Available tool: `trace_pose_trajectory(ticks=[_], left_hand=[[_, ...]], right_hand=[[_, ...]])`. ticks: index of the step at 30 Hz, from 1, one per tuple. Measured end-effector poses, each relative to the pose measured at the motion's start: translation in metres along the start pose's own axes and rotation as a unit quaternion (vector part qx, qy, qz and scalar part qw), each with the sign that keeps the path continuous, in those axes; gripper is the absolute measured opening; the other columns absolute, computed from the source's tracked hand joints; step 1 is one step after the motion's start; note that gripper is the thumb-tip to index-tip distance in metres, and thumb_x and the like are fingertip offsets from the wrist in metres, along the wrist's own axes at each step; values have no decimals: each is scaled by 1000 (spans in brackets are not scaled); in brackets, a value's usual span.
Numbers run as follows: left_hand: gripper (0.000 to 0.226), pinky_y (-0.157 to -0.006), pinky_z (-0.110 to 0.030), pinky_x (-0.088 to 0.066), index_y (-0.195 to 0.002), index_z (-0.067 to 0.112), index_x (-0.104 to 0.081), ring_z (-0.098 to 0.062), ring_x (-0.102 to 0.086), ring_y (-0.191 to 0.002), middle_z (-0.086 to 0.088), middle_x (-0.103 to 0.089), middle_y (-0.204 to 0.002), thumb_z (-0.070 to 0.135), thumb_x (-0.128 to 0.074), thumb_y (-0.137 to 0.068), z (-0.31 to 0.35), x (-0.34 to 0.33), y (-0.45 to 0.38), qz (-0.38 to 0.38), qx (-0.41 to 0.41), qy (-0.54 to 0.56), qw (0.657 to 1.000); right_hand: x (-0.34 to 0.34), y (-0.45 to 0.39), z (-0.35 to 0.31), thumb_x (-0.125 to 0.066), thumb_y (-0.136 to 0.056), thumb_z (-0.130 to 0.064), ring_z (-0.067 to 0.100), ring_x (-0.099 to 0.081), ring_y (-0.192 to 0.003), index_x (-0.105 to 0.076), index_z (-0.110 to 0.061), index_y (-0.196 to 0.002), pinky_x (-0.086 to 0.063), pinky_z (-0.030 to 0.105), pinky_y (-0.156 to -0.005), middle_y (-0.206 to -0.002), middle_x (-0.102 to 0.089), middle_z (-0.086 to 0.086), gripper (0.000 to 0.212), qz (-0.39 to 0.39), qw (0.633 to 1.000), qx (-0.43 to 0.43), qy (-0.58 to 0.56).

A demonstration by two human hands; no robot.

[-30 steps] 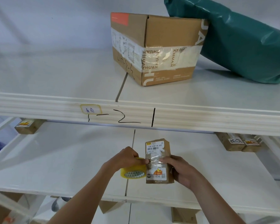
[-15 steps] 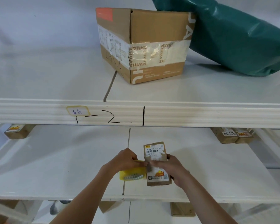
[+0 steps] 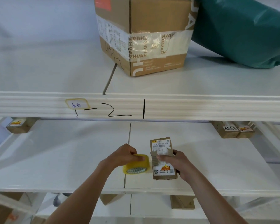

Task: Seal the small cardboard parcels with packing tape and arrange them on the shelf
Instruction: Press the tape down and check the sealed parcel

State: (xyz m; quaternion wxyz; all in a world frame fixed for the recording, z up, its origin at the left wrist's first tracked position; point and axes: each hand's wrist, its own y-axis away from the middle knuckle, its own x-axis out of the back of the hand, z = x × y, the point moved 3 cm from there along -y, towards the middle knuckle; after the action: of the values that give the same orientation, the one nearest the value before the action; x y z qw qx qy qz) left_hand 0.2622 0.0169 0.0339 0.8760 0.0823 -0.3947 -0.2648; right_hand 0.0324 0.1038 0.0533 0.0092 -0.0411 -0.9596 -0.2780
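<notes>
A small cardboard parcel (image 3: pixel 162 147) with white labels lies on the middle shelf (image 3: pixel 71 159), its long side pointing away from me. My right hand (image 3: pixel 176 164) grips its right side, thumb pressed across the top. Just left of the parcel sits a yellow roll of packing tape (image 3: pixel 136 167). My left hand (image 3: pixel 124 156) holds that roll from above, with a small gap between roll and parcel.
The upper shelf (image 3: pixel 55 73) carries a large taped cardboard box (image 3: pixel 144 34) and a green plastic bag (image 3: pixel 242 31). Small parcels rest at the back of the middle shelf, one on the left (image 3: pixel 19 126) and two on the right (image 3: pixel 233 129). More cardboard shows on the lowest shelf.
My left hand has drawn the tape roll a little to the left, away from the parcel. My right thumb has slid onto the parcel's top. My view has moved closer.
</notes>
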Motion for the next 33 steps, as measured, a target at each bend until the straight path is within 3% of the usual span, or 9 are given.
trace_pose_trajectory(ticks=[3, 7, 11, 16, 20, 22, 24, 29, 33], left_hand=[[60, -62, -26, -40, -64, 13, -62, -11, -51, -61, -1, -56, -63, 71, -73, -73, -2, 1, 0, 40, 30, -80, 996], [68, -67, -27, -49, -76, 9, -71, -15, -65, -73, -7, -72, -84, 76, -73, -67, -3, 5, -2, 56, 52, -88, 993], [55, -64, -23, -46, -67, 18, -64, -10, -62, -68, 0, -68, -77, 73, -74, -71, 3, 6, -2, 49, 55, -88, 993], [52, -61, -21, -44, -65, 20, -61, -10, -61, -67, 4, -63, -72, 69, -75, -73, 12, 1, -1, 37, 58, -54, 996], [52, -62, -24, -45, -61, 18, -58, -12, -61, -65, 2, -62, -68, 64, -78, -74, 17, -2, -3, 32, 60, 9, 998], [53, -66, -27, -47, -60, 18, -57, -15, -62, -68, 1, -63, -68, 65, -79, -72, 17, -1, -3, 27, 64, 31, 997], [52, -68, -28, -48, -59, 19, -57, -15, -62, -68, 1, -62, -68, 64, -80, -72, 18, -1, -3, 29, 65, 39, 997], [51, -63, -23, -46, -59, 19, -59, -11, -60, -64, 4, -60, -65, 64, -80, -71, 21, -2, 1, 40, 46, 27, 998], [50, -70, -24, -52, -67, 21, -65, -11, -68, -74, 4, -69, -77, 68, -78, -70, 19, -6, 1, 45, 46, -17, 998]], right_hand=[[3, 2, -5, -90, -74, -15, 27, -77, -92, -73, -12, -114, -61, 45, -87, -100, -79, 8, 44, -18, 1000, 16, -7], [5, 4, -10, -90, -73, -14, 28, -77, -94, -72, -12, -116, -59, 47, -91, -103, -79, 9, 46, -25, 999, 28, -18], [3, 9, -13, -86, -78, -10, 30, -76, -98, -71, -12, -120, -59, 48, -92, -107, -78, 10, 45, -47, 997, 38, -38], [-4, 15, -17, -81, -83, -12, 29, -75, -99, -68, -12, -125, -61, 41, -82, -110, -77, 10, 43, -66, 996, 45, -50], [-13, 20, -23, -72, -86, -36, 29, -75, -99, -65, -16, -127, -62, 42, -79, -111, -77, 9, 46, -63, 995, 52, -57], [-14, 22, -25, -51, -95, -55, 30, -75, -99, -66, -21, -123, -61, 44, -83, -111, -77, 10, 47, -58, 996, 34, -66], [-12, 22, -25, -38, -99, -62, 31, -75, -100, -67, -23, -123, -61, 44, -83, -111, -77, 10, 54, -56, 995, 17, -83], [-7, 14, -17, -44, -97, -63, 32, -75, -97, -71, -13, -120, -59, 51, -90, -107, -77, 12, 61, -15, 999, 6, -46], [-5, 6, -9, -49, -92, -70, 23, -77, -88, -75, -19, -107, -50, 56, -102, -94, -80, 1, 58, 57, 996, 18, 70]])
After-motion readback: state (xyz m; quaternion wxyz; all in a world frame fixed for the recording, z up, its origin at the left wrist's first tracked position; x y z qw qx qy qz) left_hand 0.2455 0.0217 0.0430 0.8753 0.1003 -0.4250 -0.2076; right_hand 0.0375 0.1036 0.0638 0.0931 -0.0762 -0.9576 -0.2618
